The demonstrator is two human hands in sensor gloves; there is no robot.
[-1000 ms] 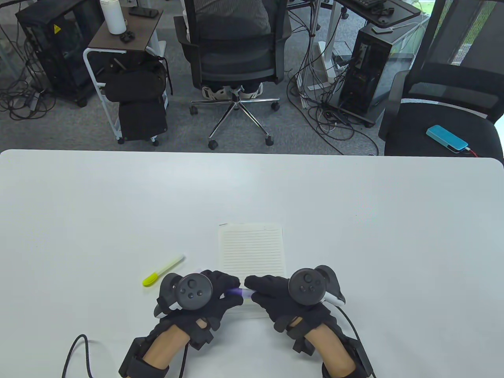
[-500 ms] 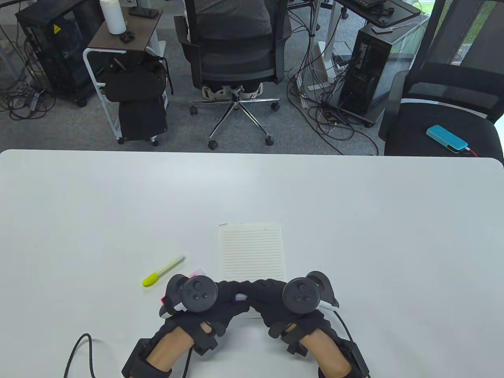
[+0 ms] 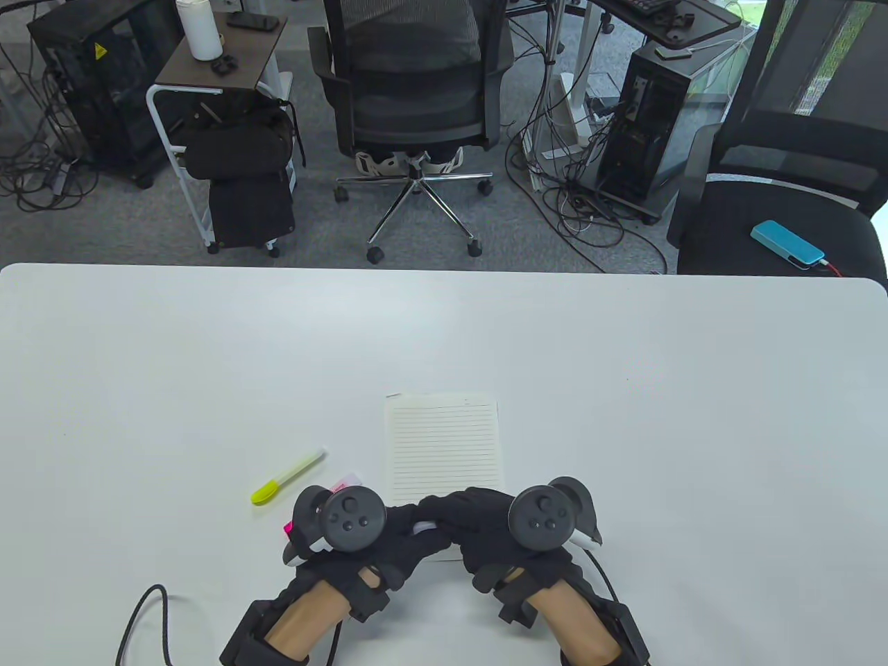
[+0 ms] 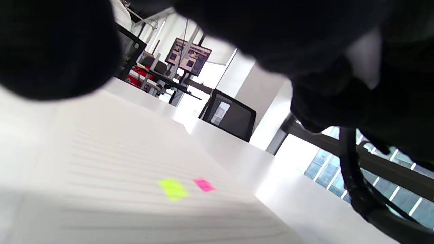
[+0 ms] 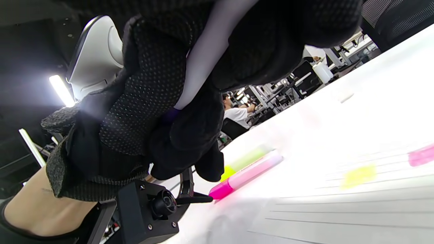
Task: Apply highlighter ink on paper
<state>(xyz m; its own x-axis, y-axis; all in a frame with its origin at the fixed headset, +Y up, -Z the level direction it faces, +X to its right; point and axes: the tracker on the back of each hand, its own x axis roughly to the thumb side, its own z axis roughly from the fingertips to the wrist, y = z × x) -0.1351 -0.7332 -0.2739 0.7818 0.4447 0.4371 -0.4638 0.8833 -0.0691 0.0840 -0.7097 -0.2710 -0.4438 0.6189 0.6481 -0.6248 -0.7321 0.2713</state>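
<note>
A lined paper [image 3: 444, 444] lies on the white table [image 3: 624, 388]. Near its lower end it carries a yellow mark [image 5: 359, 175] and a pink mark [image 5: 420, 158]. Over the paper's near edge my left hand [image 3: 406, 531] and right hand [image 3: 447, 517] are pressed together. Both grip a purple highlighter [image 5: 210, 57] between them. In the table view only a pale bit of the purple highlighter [image 3: 423, 527] shows. Whether its cap is on is hidden.
A yellow highlighter [image 3: 288, 476] lies left of the paper. A pink highlighter [image 5: 247, 174] lies beside it, half covered by my left hand's tracker [image 3: 354, 519] in the table view. A glove cable [image 3: 149, 610] loops at the front left.
The two hands have closed in on each other and now cover most of the purple highlighter. My left hand has shifted right, uncovering part of the pink highlighter.
</note>
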